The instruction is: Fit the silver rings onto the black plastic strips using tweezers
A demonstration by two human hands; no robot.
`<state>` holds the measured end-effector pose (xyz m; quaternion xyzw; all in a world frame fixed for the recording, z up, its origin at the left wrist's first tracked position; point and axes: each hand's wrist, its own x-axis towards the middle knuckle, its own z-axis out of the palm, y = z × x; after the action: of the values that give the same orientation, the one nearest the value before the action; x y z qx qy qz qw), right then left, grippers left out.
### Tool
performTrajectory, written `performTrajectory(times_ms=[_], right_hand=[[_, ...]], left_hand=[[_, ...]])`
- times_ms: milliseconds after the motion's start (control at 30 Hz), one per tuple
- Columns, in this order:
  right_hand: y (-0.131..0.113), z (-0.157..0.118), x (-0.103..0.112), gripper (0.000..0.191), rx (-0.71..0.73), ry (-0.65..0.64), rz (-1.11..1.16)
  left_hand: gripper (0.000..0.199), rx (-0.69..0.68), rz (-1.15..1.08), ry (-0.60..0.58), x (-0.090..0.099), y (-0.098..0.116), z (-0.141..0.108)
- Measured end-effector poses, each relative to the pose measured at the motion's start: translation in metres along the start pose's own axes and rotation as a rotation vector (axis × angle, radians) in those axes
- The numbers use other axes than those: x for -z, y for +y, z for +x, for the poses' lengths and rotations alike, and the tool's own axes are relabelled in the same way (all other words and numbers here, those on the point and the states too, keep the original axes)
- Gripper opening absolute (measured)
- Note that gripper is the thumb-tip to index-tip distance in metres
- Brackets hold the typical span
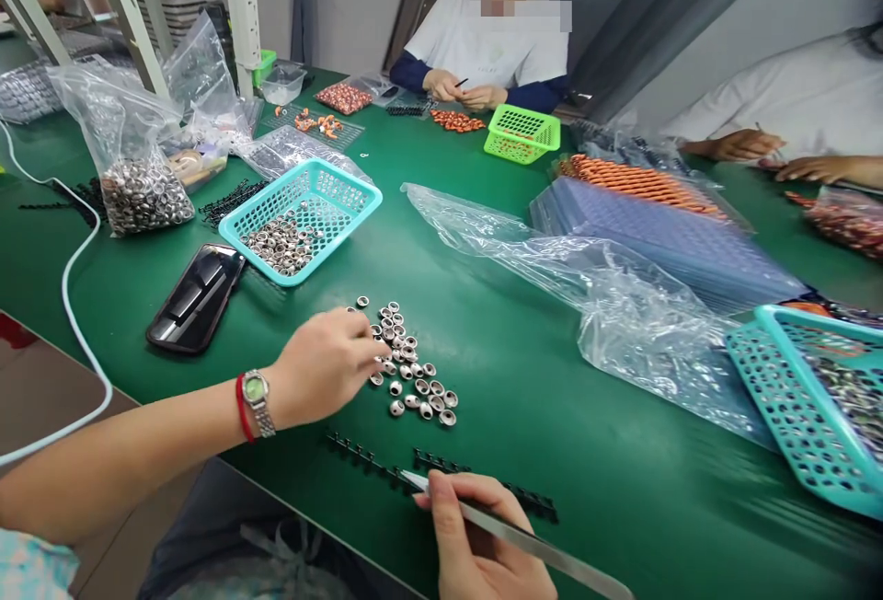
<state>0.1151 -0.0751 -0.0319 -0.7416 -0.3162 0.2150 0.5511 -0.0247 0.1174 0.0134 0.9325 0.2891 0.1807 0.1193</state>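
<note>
My left hand (327,365), with a watch on its wrist, is over the left side of a loose pile of small silver rings (407,356). Its fingers are bent together at the pile; whatever they pinch is hidden. In my right hand (483,536) are metal tweezers (538,549), their tips touching a thin black toothed strip (365,460). Another black strip (531,499) lies just behind and to the right, partly covered by that hand.
A turquoise basket (317,255) of rings, a phone (197,301) and a ring-filled bag (144,195) stand left. Plastic film (635,324), stacked trays (662,246) and another turquoise basket (779,407) are right. Two people work across the table (483,296).
</note>
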Motion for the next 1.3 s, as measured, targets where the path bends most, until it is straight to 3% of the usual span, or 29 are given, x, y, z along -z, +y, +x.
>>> performTrajectory(times_ms=[133, 233, 400, 533, 700, 800, 1033, 1167, 1300], right_hand=[[0.011, 0.01, 0.008, 0.043, 0.172, -0.086, -0.136], [0.017, 0.014, 0.011, 0.039, 0.215, -0.096, -0.176], [0.014, 0.01, 0.004, 0.039, 0.203, -0.09, -0.179], [0.008, 0.005, 0.0, 0.044, 0.102, -0.026, -0.173], [0.014, 0.014, 0.011, 0.04, 0.146, -0.192, -0.104], [0.018, 0.019, 0.015, 0.038, 0.143, -0.215, -0.096], [0.018, 0.014, 0.011, 0.027, 0.18, -0.084, 0.088], [0.012, 0.008, 0.002, 0.017, 0.383, 0.011, 0.314], [0.01, 0.003, -0.004, 0.009, 0.546, 0.058, 0.371]], left_hand=[[0.011, -0.04, 0.003, -0.131, -0.023, 0.013, 0.002], [0.018, -0.027, -0.015, -0.17, -0.022, 0.015, 0.002], [0.012, 0.025, -0.141, -0.173, -0.004, 0.036, -0.022], [0.013, 0.197, -0.526, -0.147, -0.004, 0.055, -0.053], [0.013, 0.324, -0.641, -0.121, -0.017, 0.057, -0.066], [0.014, 0.345, -0.672, -0.131, -0.018, 0.055, -0.063], [0.018, 0.46, -0.853, -0.104, -0.011, 0.057, -0.058], [0.02, 0.51, -1.037, -0.066, -0.017, 0.066, -0.061], [0.027, 0.669, -1.305, -0.013, -0.025, 0.08, -0.067]])
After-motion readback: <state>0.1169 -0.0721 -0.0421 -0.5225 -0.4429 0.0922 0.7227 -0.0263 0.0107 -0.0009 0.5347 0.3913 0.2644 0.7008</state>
